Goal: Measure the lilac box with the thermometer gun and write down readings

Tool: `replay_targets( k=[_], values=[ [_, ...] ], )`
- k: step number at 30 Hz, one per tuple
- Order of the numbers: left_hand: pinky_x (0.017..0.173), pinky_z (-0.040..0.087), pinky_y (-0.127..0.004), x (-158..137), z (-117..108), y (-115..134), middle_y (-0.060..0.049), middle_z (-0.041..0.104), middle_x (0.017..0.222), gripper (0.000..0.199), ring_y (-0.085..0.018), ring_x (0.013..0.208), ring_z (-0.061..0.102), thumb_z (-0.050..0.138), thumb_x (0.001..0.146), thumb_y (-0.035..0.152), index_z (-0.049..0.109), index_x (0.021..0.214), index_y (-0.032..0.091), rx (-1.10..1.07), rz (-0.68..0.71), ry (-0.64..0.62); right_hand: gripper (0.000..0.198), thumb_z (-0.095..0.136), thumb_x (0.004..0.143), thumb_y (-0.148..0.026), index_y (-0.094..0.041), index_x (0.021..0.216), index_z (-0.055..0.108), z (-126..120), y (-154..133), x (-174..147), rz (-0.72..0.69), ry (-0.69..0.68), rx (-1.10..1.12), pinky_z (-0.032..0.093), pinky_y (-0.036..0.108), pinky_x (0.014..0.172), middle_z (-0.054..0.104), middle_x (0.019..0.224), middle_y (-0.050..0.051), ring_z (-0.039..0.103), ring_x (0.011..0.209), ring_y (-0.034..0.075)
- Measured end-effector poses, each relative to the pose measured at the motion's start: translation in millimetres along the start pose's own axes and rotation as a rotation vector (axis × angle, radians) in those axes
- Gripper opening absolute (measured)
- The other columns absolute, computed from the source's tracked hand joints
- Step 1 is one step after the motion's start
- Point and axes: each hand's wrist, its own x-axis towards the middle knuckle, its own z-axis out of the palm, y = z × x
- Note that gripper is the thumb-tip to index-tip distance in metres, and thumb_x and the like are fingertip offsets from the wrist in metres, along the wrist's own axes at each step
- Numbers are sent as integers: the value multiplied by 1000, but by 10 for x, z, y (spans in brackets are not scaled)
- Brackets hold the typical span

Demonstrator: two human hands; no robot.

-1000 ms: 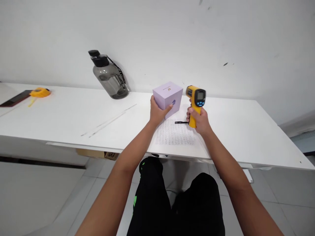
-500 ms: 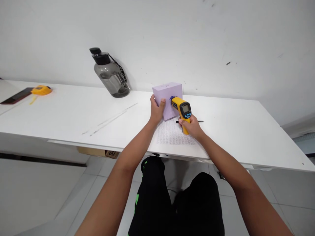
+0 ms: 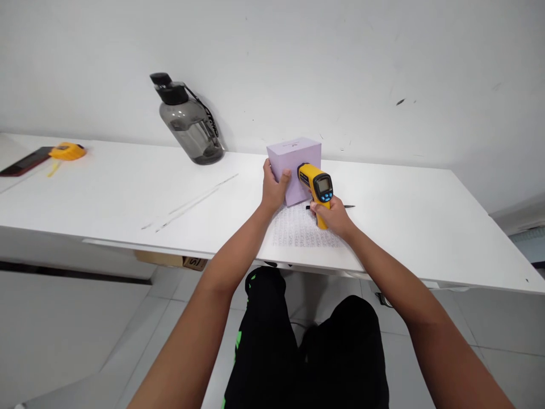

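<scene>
Yellow and black plastic wrapped closely in the right grip [image 3: 332,215]: a pistol-shaped thermometer [image 3: 315,177], judging by its form, with thumb over the back of the handle, small screen turned toward the wearer, too tiny to read, and dark nozzle pointed at the front face of a lavender box [image 3: 297,157]. Touching that face or just short of it, hard to tell. Around the left edge of the box, the left grip [image 3: 275,192], holding it with thumb on the front and fingers on the side. Apparently mid-aim: box braced by one hand, instrument trained by the other. For the next move, presumably, a need for a steady wrist, a square nozzle and no push against the carton. Box closed on top, contents hidden. Just in front, a sheet of paper [image 3: 293,230] dense with small characters, and behind the right grip a dark pen [image 3: 349,206], partly covered. Farther left on the white bench [image 3: 404,216], near the wall, a grey see-through bottle [image 3: 191,130], black cap on, seemingly part-filled with clear liquid. Well apart at far left, a yellow tape measure [image 3: 67,151] beside a dark flat panel [image 3: 28,161]. Below the bench, a cardboard box [image 3: 164,258], inside not visible.
</scene>
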Motion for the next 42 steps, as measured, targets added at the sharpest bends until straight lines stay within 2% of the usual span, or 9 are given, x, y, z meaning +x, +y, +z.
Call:
replay_targets(
  k=[4, 16, 23, 27, 30, 33, 37, 39, 42],
  values=[
    [130, 51, -56, -9, -1, -2, -15, 58, 163, 99, -36, 153, 61, 63, 91, 99, 42, 164, 36, 1, 14, -16, 38, 83, 74, -52, -26, 91, 61, 3, -23, -3, 1, -10, -1, 52, 40, 74, 62, 74, -3, 57, 71, 17],
    [130, 53, -56, -69, 36, 186, -16, 63, 162, 104, -37, 152, 65, 71, 84, 100, 46, 160, 33, -15, -98, 64, 44, 87, 71, -57, -27, 87, 58, 20, -68, -2, -3, 14, 99, 50, 38, 67, 62, 72, -3, 53, 65, 16],
    [135, 48, -59, -66, 21, 250, -17, 62, 166, 111, -40, 155, 63, 77, 78, 101, 45, 161, 33, -3, -110, 61, 46, 87, 72, -60, -27, 87, 59, -17, -97, -4, -21, 36, 93, 54, 40, 71, 62, 75, -1, 55, 69, 17],
    [140, 42, -61, -45, -15, 267, -18, 55, 173, 118, -42, 165, 53, 82, 76, 98, 40, 165, 34, 29, -113, 70, 47, 84, 76, -62, -27, 96, 60, -60, -100, 8, -37, 111, 62, 56, 40, 74, 62, 81, 0, 58, 74, 19],
    [145, 34, -60, -10, -49, 255, -18, 42, 182, 127, -43, 174, 41, 89, 71, 93, 34, 170, 35, 70, -112, 95, 47, 77, 84, -60, -27, 116, 64, -151, -101, 28, -94, 306, -149, 58, 44, 82, 69, 95, 4, 64, 86, 24],
    [148, 30, -59, 18, -69, 250, -18, 34, 186, 133, -43, 177, 34, 94, 69, 89, 29, 172, 35, 77, -117, 121, 61, 70, 93, -50, -27, 148, 62, -340, -137, 63, -153, 474, -585, 56, 49, 92, 75, 117, 11, 68, 103, 32],
    [148, 29, -60, 4, -71, 229, -19, 29, 188, 134, -43, 179, 30, 95, 71, 87, 25, 174, 36, 76, -97, 99, 72, 64, 100, -43, -21, 168, 55, -642, -160, 154, -130, 501, -1121, 49, 51, 96, 77, 125, 19, 66, 115, 39],
    [148, 29, -61, 9, -60, 201, -20, 28, 188, 139, -44, 179, 28, 97, 69, 85, 24, 175, 34, 79, -81, 68, 73, 63, 102, -45, -19, 170, 55, -745, -118, 208, -103, 489, -1250, 45, 50, 96, 77, 124, 21, 64, 115, 39],
    [148, 25, -66, 71, -40, 220, -21, 29, 187, 144, -48, 181, 22, 101, 65, 83, 25, 177, 32, 89, -74, 57, 72, 63, 104, -47, -20, 171, 56, -821, -16, 270, -63, 454, -1312, 40, 49, 95, 77, 125, 21, 62, 112, 38]
  ],
)
